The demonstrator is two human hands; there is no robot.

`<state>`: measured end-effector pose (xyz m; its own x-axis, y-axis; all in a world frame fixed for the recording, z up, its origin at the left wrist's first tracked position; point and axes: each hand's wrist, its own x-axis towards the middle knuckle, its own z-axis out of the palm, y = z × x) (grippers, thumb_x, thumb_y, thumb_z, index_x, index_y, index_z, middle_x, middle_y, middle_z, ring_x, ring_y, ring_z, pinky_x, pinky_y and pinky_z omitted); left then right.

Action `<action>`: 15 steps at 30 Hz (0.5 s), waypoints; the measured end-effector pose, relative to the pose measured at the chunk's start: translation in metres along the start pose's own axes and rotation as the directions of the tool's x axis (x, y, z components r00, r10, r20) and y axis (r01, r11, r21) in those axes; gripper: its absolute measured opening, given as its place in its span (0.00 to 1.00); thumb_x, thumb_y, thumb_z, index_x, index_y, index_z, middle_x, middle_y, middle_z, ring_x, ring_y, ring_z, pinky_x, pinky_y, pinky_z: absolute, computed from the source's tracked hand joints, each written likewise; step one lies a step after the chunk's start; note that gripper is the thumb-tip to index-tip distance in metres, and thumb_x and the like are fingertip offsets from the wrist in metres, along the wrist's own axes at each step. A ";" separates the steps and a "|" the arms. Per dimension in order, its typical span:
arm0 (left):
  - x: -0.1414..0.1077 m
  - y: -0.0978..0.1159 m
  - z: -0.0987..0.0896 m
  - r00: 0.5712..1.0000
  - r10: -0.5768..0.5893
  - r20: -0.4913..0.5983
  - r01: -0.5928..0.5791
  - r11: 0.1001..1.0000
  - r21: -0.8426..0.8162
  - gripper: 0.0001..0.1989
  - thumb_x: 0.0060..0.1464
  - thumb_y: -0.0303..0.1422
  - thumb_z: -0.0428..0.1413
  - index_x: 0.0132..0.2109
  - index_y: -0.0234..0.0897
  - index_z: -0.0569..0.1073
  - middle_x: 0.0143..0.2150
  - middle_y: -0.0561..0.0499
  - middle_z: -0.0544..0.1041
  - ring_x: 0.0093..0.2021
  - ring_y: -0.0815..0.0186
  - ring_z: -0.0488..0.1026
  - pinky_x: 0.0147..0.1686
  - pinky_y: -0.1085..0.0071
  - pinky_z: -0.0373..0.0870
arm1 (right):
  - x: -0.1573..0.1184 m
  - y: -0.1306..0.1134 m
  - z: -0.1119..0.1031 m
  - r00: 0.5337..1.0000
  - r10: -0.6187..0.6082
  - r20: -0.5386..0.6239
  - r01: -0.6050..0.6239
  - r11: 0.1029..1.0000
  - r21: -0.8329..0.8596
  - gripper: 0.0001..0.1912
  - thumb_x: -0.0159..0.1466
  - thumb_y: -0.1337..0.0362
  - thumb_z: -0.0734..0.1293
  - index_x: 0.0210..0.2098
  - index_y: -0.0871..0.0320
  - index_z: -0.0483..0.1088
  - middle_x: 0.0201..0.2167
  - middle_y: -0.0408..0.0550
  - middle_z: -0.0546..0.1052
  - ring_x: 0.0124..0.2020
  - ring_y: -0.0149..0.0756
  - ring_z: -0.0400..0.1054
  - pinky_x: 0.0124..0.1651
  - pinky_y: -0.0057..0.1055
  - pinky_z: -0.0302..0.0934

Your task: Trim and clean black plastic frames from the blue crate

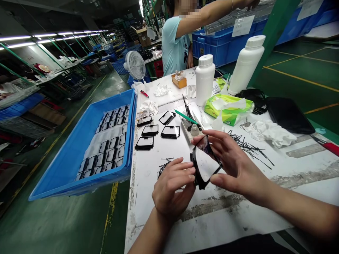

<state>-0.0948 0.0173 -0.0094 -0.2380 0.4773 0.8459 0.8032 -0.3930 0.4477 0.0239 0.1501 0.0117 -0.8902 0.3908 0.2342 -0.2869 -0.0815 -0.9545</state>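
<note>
Between my two hands, above the white worktable, is a clear panel with a black frame, tilted up on edge. My right hand grips it by its right side, thumb below and fingers along the top. My left hand has its fingers closed against the panel's left edge; its thumb is partly hidden. Small stacks of similar black-framed panels lie just beyond my left hand. Thin black strips are scattered to the right of my right hand, with more strips by my left.
A blue bin with rows of framed panels stands left of the table. Farther back are two white bottles, a green tissue pack, a green stick, crumpled tissue and a fan. A co-worker reaches rightward behind.
</note>
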 end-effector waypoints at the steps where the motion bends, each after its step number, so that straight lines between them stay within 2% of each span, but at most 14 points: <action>1: -0.001 -0.001 0.000 1.000 -0.005 -0.002 0.005 1.000 -0.003 0.20 0.39 0.11 0.58 0.40 0.30 0.68 0.37 0.48 0.77 0.41 0.61 0.76 0.46 0.55 0.74 | 0.000 0.000 0.000 1.000 0.001 0.002 -0.001 1.000 0.000 0.34 0.58 0.69 0.69 0.58 0.52 0.50 0.58 0.52 0.59 0.62 0.38 0.53 0.66 0.37 0.48; 10: -0.001 -0.001 0.000 1.000 -0.019 -0.003 0.019 0.999 -0.049 0.19 0.40 0.11 0.57 0.38 0.32 0.65 0.37 0.47 0.77 0.40 0.61 0.77 0.43 0.57 0.75 | -0.002 -0.002 0.000 1.000 0.015 0.001 -0.015 1.000 -0.018 0.35 0.57 0.69 0.69 0.59 0.51 0.50 0.59 0.51 0.60 0.62 0.37 0.53 0.66 0.36 0.48; 15: -0.001 0.000 0.000 1.000 -0.031 -0.004 0.031 0.997 -0.071 0.18 0.42 0.11 0.56 0.39 0.32 0.64 0.40 0.46 0.76 0.40 0.63 0.76 0.43 0.59 0.76 | -0.002 -0.002 0.000 1.000 0.019 -0.002 -0.019 1.000 -0.020 0.35 0.57 0.69 0.69 0.59 0.51 0.50 0.59 0.51 0.59 0.62 0.37 0.53 0.66 0.36 0.48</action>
<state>-0.0942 0.0172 -0.0102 -0.2651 0.4860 0.8328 0.7545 -0.4333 0.4930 0.0266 0.1496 0.0128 -0.8947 0.3909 0.2160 -0.2633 -0.0708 -0.9621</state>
